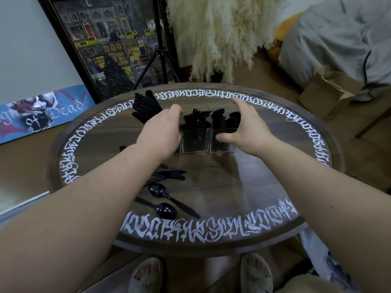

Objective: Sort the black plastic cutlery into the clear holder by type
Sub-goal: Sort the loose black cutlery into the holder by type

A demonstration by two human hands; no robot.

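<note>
Head view, both hands' grips clasping clear holder [195,142] sides, loose spoons [163,199] nearer, tripod [160,60] behind.

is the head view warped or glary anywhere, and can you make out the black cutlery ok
Head view: wide-angle bend curves the round table rim and stretches both forearms; soft glare sheens the tabletop near the loose spoons; cutlery in the clear holder merges into dark masses; left hand and right hand look slightly soft.

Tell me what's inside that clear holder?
The clear holder has forks in the middle section and spoons on the right. The left hand covers the left section, so its contents are hidden.
</note>
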